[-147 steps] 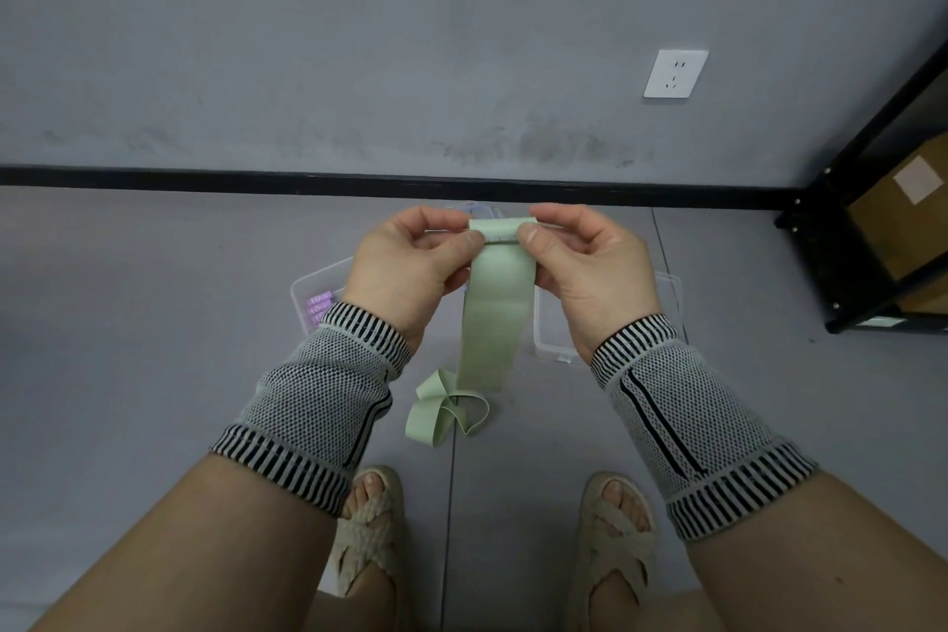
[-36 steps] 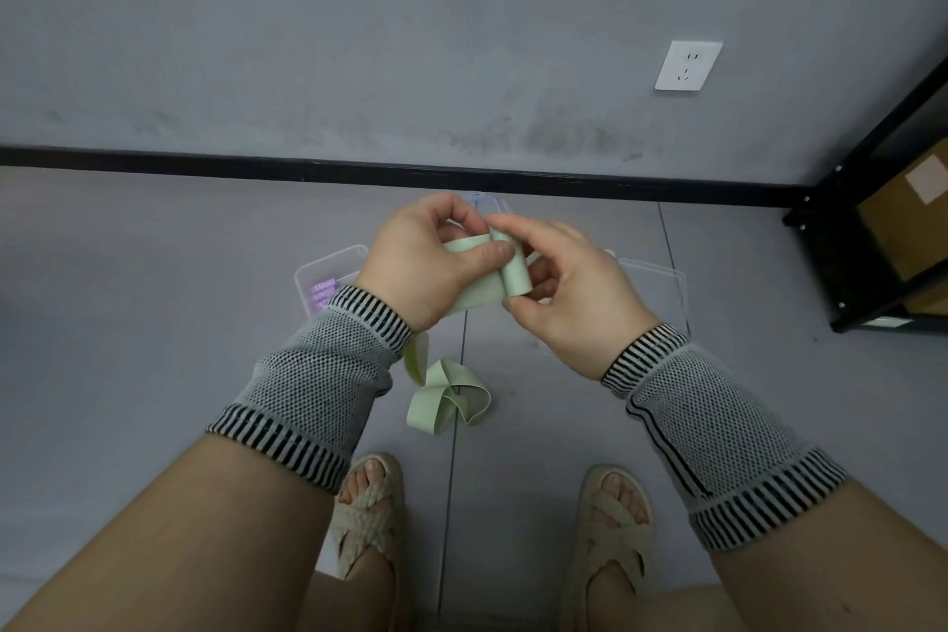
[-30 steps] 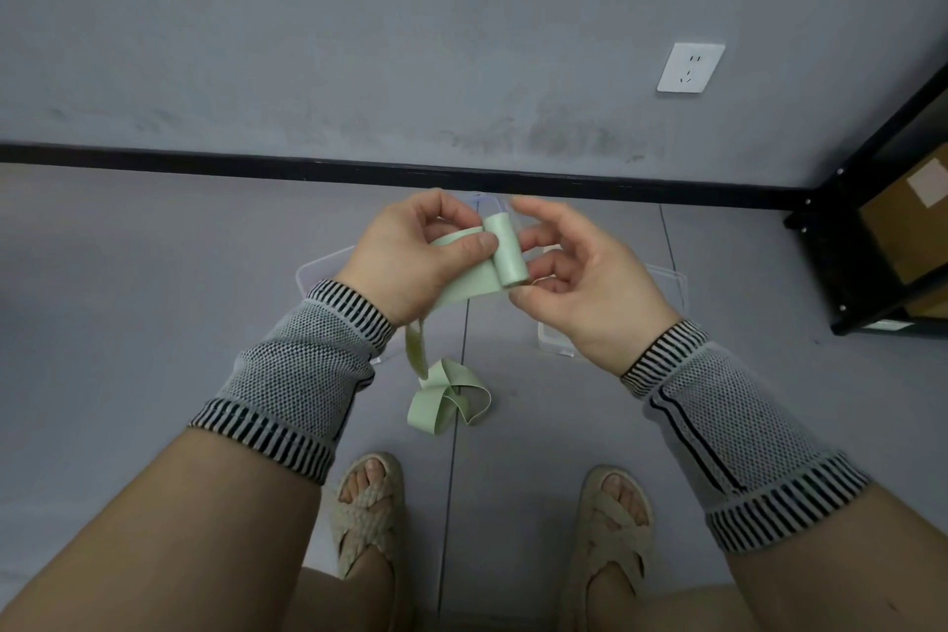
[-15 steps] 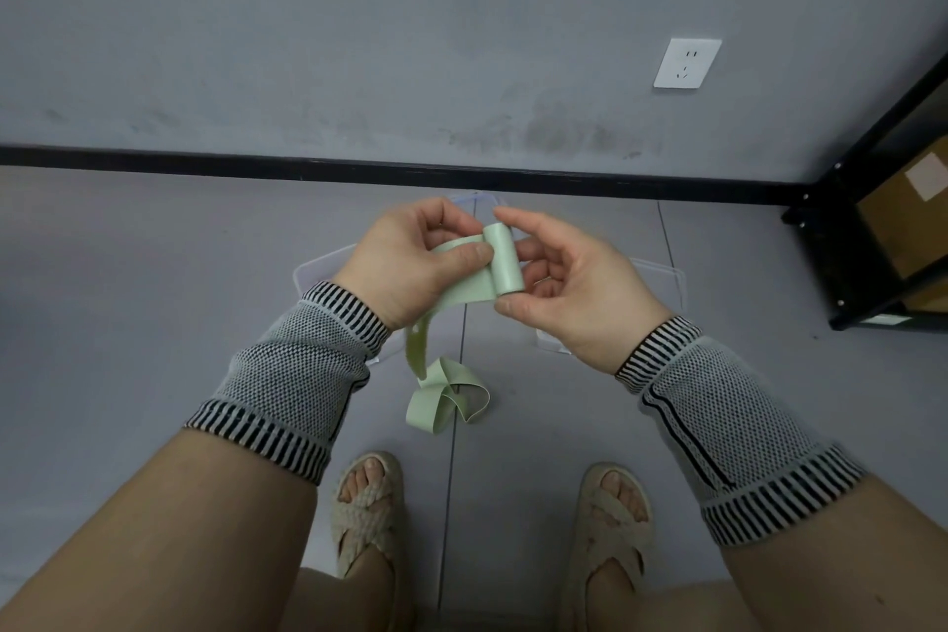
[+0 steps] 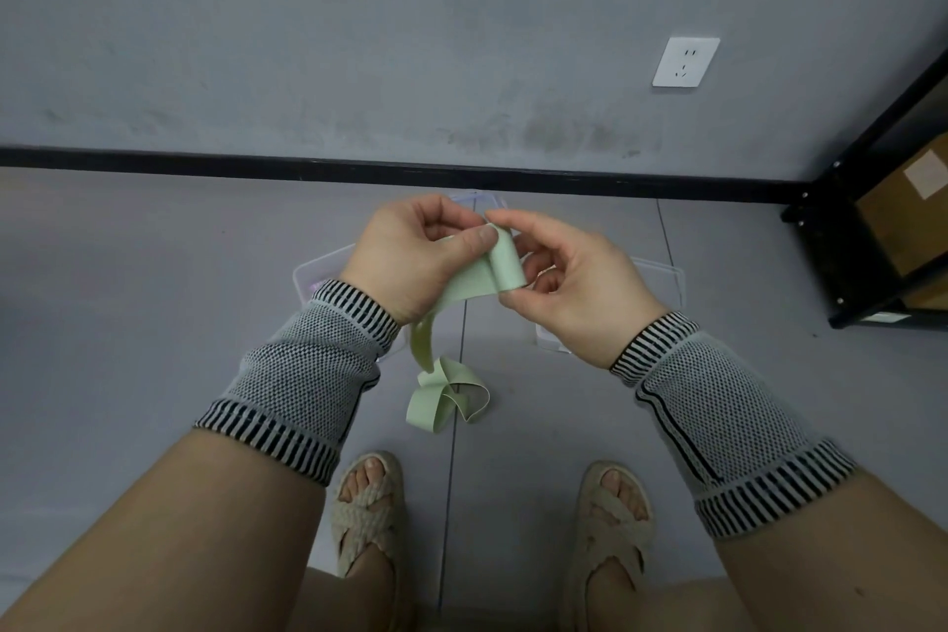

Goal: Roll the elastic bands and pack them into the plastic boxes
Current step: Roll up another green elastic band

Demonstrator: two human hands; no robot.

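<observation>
A pale green elastic band (image 5: 505,262) is partly wound into a small roll held up between both hands. My left hand (image 5: 415,257) pinches the flat strip just beside the roll with its thumb on top. My right hand (image 5: 569,282) pinches the roll's ends between forefinger and thumb. The loose tail (image 5: 446,395) hangs down and lies in loops on the floor. Clear plastic boxes sit on the floor behind my hands, one at the left (image 5: 320,272), one at the right (image 5: 662,277), both largely hidden.
My feet in woven sandals (image 5: 367,508) stand on the grey floor below the band. A black shelf frame (image 5: 846,241) with cardboard boxes stands at the right. A black skirting strip (image 5: 205,165) and a wall socket (image 5: 685,62) lie ahead.
The roll has grown thicker since the earliest frame, and the hanging strip has shortened. Over the last second the hands have kept nearly the same place, turning the roll slightly.
</observation>
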